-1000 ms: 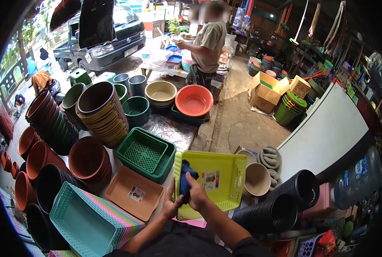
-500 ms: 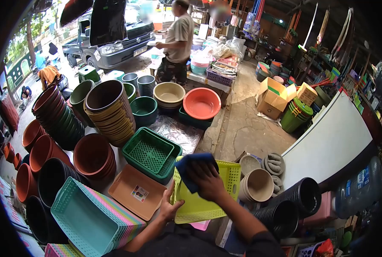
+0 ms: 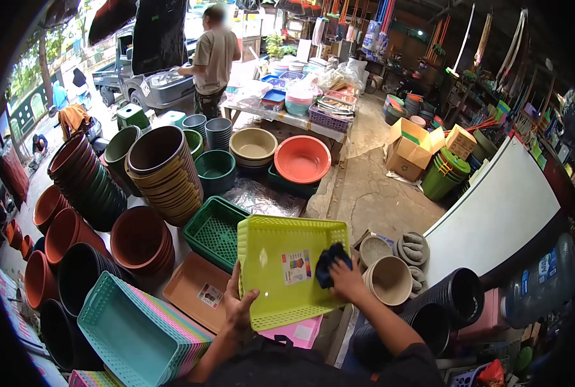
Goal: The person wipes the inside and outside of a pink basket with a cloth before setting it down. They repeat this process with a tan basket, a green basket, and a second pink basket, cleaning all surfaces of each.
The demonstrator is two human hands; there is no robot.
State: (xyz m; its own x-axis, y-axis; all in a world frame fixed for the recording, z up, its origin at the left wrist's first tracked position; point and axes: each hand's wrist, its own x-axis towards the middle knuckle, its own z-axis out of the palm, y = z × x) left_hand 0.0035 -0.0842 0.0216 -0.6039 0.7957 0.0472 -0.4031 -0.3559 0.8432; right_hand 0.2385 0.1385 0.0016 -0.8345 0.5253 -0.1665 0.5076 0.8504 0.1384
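A yellow-green plastic basket (image 3: 278, 290) with perforated walls is tilted up in front of me, a printed label (image 3: 296, 266) on its floor. My left hand (image 3: 238, 303) is closed on its left side, thumb over the rim. Against the right inner wall, my right hand (image 3: 347, 278) presses a bunched dark blue cloth (image 3: 329, 264). Below the basket a pink tray (image 3: 300, 331) shows in part. To the left lie a brown tray (image 3: 187, 287) and a stack of pastel baskets (image 3: 133, 332), turquoise on top. Just behind is a green basket (image 3: 213, 229).
Stacked pots (image 3: 165, 174) and buckets crowd the left. A red basin (image 3: 302, 159) stands ahead, black pots (image 3: 452, 293) and a water jug (image 3: 542, 280) at right. A person (image 3: 213, 58) stands near a parked vehicle (image 3: 162, 87). Cardboard boxes (image 3: 409, 151) line the walkway.
My right hand and the cloth moved from the basket's far left part to its right wall, uncovering the label. The basket shifted left and tilted. The person behind moved left.
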